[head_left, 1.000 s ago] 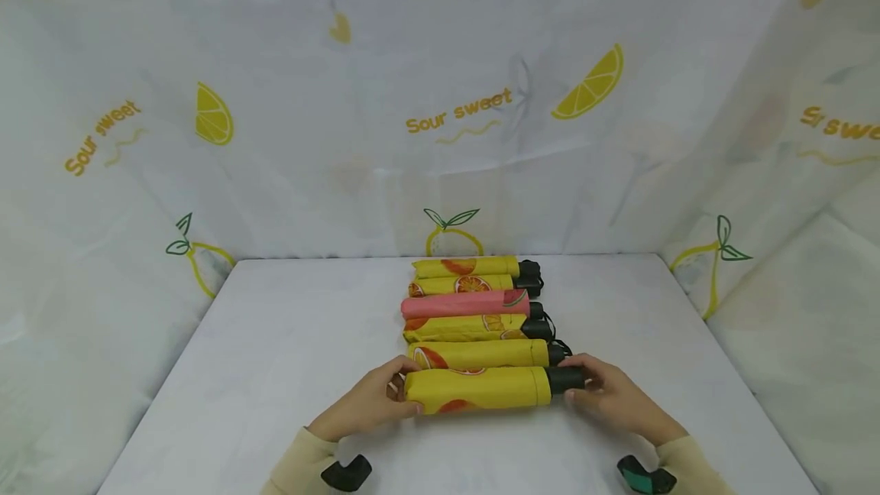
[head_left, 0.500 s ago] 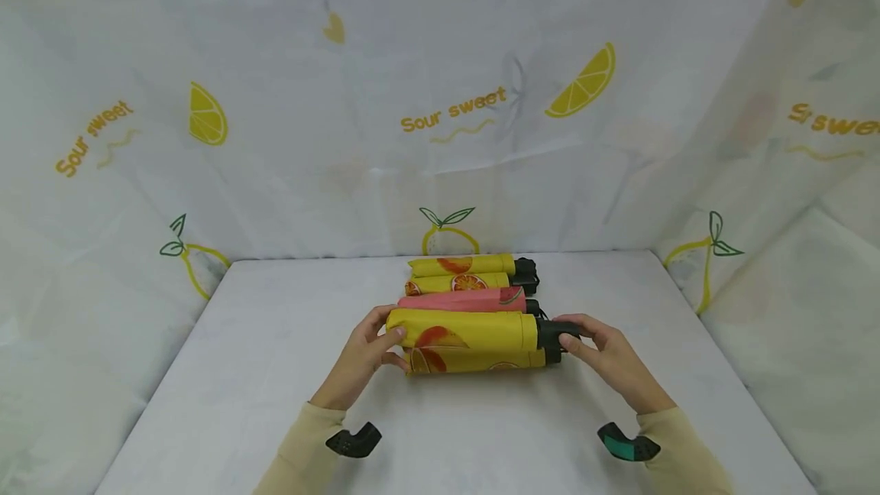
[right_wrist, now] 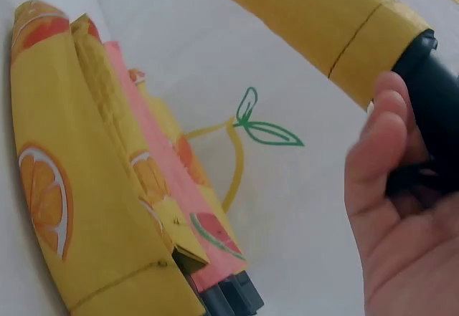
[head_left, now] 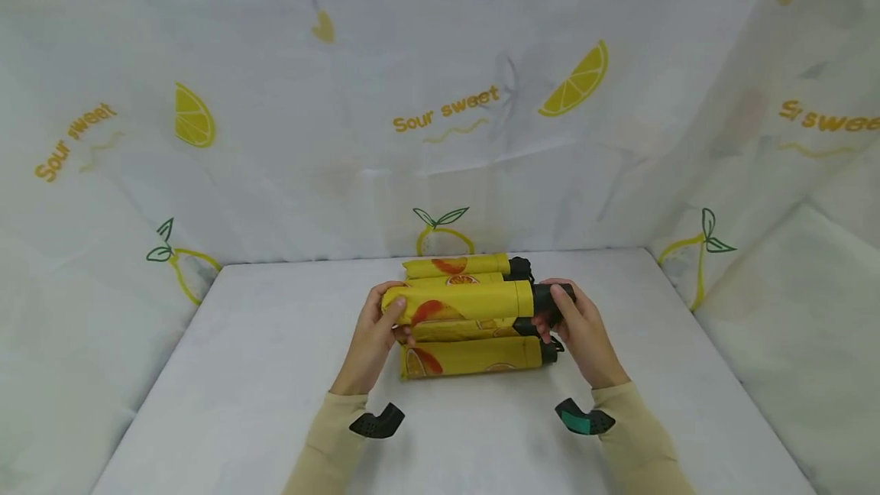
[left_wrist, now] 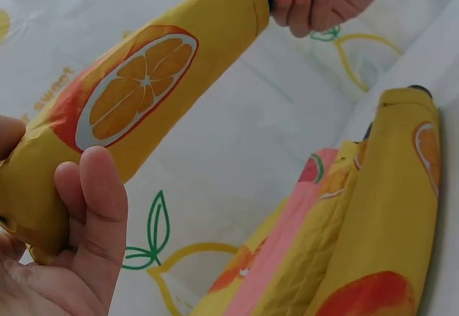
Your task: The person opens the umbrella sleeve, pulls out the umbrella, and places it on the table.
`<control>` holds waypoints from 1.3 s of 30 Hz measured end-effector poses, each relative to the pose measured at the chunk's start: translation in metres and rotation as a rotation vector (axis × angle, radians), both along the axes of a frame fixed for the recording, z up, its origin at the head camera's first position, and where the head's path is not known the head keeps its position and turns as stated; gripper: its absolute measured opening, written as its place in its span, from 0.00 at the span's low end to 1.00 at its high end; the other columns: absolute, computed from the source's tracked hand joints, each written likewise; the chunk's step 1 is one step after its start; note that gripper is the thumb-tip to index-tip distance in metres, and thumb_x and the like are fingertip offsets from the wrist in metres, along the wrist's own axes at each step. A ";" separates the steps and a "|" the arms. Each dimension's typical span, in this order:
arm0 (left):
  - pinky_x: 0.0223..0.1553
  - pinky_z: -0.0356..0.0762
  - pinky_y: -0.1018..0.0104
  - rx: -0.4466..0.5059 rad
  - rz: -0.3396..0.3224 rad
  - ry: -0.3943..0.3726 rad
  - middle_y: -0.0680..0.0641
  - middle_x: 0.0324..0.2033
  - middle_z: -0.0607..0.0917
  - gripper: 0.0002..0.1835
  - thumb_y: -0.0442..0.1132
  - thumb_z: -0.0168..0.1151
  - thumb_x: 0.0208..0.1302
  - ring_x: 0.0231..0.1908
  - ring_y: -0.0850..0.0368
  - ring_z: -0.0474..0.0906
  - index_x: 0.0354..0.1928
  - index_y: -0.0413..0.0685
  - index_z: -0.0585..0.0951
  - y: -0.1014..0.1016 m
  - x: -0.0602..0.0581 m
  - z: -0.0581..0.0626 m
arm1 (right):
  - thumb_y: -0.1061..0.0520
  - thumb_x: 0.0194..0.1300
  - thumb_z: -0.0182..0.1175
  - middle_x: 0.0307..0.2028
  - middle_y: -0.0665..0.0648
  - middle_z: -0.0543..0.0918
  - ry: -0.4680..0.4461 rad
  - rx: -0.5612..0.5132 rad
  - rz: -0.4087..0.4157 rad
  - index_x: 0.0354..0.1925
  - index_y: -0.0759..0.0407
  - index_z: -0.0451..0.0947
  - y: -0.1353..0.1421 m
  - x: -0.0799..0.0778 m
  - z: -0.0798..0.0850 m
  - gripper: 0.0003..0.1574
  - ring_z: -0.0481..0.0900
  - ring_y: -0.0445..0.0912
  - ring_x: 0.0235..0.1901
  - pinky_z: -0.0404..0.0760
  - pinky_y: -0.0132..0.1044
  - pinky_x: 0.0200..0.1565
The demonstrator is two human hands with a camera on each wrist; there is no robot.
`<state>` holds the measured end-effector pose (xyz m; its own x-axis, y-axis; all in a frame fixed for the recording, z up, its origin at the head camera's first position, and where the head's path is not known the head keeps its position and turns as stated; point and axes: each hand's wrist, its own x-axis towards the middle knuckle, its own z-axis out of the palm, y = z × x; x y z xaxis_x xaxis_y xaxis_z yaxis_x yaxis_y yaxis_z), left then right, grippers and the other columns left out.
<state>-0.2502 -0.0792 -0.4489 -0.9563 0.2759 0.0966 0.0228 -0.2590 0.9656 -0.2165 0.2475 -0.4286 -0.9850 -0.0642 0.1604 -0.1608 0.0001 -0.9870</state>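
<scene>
Both hands hold a yellow folded umbrella [head_left: 474,302] with orange-slice print, raised over a row of similar umbrellas. My left hand [head_left: 367,331] grips its cloth end, thumb on the near side and fingers underneath. At the other end, my right hand [head_left: 580,323] grips the black handle [right_wrist: 434,108]. Below lies the nearest yellow umbrella [head_left: 474,357] of the row, with another yellow one [head_left: 467,329] just behind it. A pink umbrella [left_wrist: 280,248] with a watermelon print shows in the wrist views; the held umbrella hides it in the head view.
Two more yellow umbrellas lie at the back of the row, the farthest one [head_left: 457,266] near the table's rear edge. The white table [head_left: 275,357] meets a white lemon-print cloth [head_left: 330,189] behind it. Black bands [head_left: 378,422] sit at both wrists.
The nearest umbrella of the row has been lifted off the table and carried up and away over the others. Both hands rose with it, and the right hand now wraps further around the handle.
</scene>
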 end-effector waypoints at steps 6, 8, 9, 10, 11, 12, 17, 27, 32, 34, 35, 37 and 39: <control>0.32 0.82 0.68 0.020 0.034 -0.004 0.48 0.55 0.72 0.26 0.46 0.54 0.78 0.32 0.57 0.74 0.70 0.44 0.62 -0.001 -0.001 0.002 | 0.40 0.77 0.52 0.25 0.51 0.77 -0.071 0.057 -0.179 0.50 0.55 0.73 -0.012 -0.005 -0.004 0.21 0.74 0.42 0.23 0.79 0.33 0.24; 0.33 0.83 0.68 0.015 0.035 -0.009 0.48 0.56 0.72 0.27 0.46 0.55 0.77 0.32 0.57 0.75 0.70 0.44 0.62 -0.002 -0.001 0.002 | 0.40 0.77 0.53 0.24 0.51 0.76 -0.081 0.050 -0.214 0.47 0.54 0.74 -0.014 -0.006 -0.007 0.20 0.73 0.41 0.22 0.78 0.33 0.23; 0.34 0.83 0.68 0.013 0.033 -0.010 0.48 0.56 0.72 0.28 0.46 0.55 0.77 0.32 0.58 0.75 0.71 0.43 0.62 -0.003 -0.001 0.001 | 0.40 0.77 0.53 0.23 0.51 0.76 -0.082 0.038 -0.224 0.47 0.55 0.74 -0.015 -0.006 -0.008 0.20 0.73 0.41 0.21 0.78 0.33 0.23; 0.34 0.83 0.67 0.011 0.034 -0.014 0.48 0.55 0.72 0.28 0.46 0.55 0.77 0.32 0.58 0.75 0.72 0.44 0.62 -0.003 -0.001 0.001 | 0.40 0.77 0.53 0.23 0.51 0.76 -0.082 0.030 -0.230 0.47 0.55 0.75 -0.015 -0.007 -0.009 0.20 0.73 0.41 0.21 0.78 0.33 0.23; 0.34 0.84 0.67 0.015 0.034 -0.016 0.48 0.55 0.72 0.28 0.46 0.55 0.77 0.32 0.58 0.75 0.72 0.44 0.62 -0.004 -0.001 0.001 | 0.40 0.76 0.54 0.22 0.51 0.76 -0.079 0.026 -0.232 0.47 0.55 0.75 -0.016 -0.007 -0.009 0.20 0.72 0.41 0.21 0.77 0.33 0.22; 0.34 0.84 0.67 0.017 0.035 -0.022 0.48 0.54 0.73 0.28 0.46 0.55 0.77 0.31 0.58 0.76 0.72 0.45 0.63 -0.005 -0.001 0.000 | 0.40 0.76 0.54 0.22 0.50 0.76 -0.076 0.024 -0.232 0.47 0.55 0.76 -0.016 -0.008 -0.010 0.20 0.72 0.41 0.20 0.77 0.33 0.21; 0.35 0.85 0.67 0.017 0.030 -0.026 0.47 0.53 0.75 0.24 0.47 0.54 0.78 0.32 0.59 0.79 0.71 0.51 0.67 -0.007 0.001 -0.004 | 0.39 0.77 0.52 0.20 0.51 0.74 -0.060 0.030 -0.244 0.44 0.57 0.75 -0.018 -0.008 -0.010 0.23 0.69 0.41 0.18 0.74 0.34 0.18; 0.35 0.85 0.66 0.015 0.031 -0.047 0.46 0.53 0.75 0.26 0.48 0.55 0.77 0.32 0.57 0.77 0.71 0.49 0.66 -0.007 0.001 -0.006 | 0.40 0.77 0.54 0.22 0.52 0.77 -0.095 0.044 -0.208 0.39 0.57 0.71 -0.016 -0.008 -0.009 0.21 0.73 0.42 0.19 0.78 0.34 0.20; 0.36 0.86 0.64 0.012 0.051 -0.072 0.46 0.51 0.75 0.25 0.48 0.55 0.77 0.32 0.57 0.77 0.70 0.51 0.67 -0.012 0.003 -0.007 | 0.43 0.76 0.56 0.27 0.54 0.79 -0.123 0.130 -0.059 0.45 0.55 0.74 -0.007 -0.005 -0.008 0.17 0.75 0.43 0.22 0.81 0.38 0.22; 0.37 0.87 0.63 -0.002 0.052 -0.086 0.47 0.51 0.75 0.24 0.48 0.55 0.77 0.32 0.57 0.78 0.70 0.52 0.67 -0.016 0.006 -0.008 | 0.45 0.75 0.58 0.30 0.56 0.82 -0.140 0.184 0.039 0.50 0.55 0.74 -0.002 -0.003 -0.005 0.15 0.76 0.44 0.22 0.83 0.40 0.24; 0.38 0.87 0.63 -0.008 0.049 -0.095 0.47 0.52 0.75 0.24 0.48 0.55 0.77 0.32 0.57 0.78 0.69 0.53 0.67 -0.018 0.007 -0.008 | 0.47 0.75 0.58 0.32 0.58 0.82 -0.149 0.217 0.096 0.53 0.55 0.74 0.001 -0.002 -0.003 0.16 0.76 0.44 0.22 0.83 0.41 0.25; 0.39 0.87 0.63 -0.025 0.037 -0.104 0.47 0.51 0.75 0.24 0.48 0.55 0.77 0.32 0.58 0.78 0.69 0.53 0.67 -0.023 0.009 -0.008 | 0.50 0.74 0.60 0.33 0.62 0.82 -0.167 0.292 0.219 0.58 0.58 0.72 0.006 -0.002 0.002 0.21 0.76 0.44 0.21 0.84 0.43 0.25; 0.39 0.87 0.63 -0.054 0.018 -0.097 0.47 0.51 0.75 0.23 0.48 0.54 0.77 0.33 0.58 0.78 0.69 0.52 0.67 -0.028 0.009 -0.007 | 0.50 0.72 0.63 0.34 0.64 0.81 -0.184 0.397 0.328 0.61 0.59 0.71 0.010 -0.003 0.009 0.25 0.76 0.45 0.19 0.84 0.43 0.25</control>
<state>-0.2407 -0.1067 -0.4558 -0.9654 0.2606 -0.0112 -0.0672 -0.2072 0.9760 -0.2194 0.2573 -0.4197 -0.9126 -0.3932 -0.1118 -0.0395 0.3570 -0.9333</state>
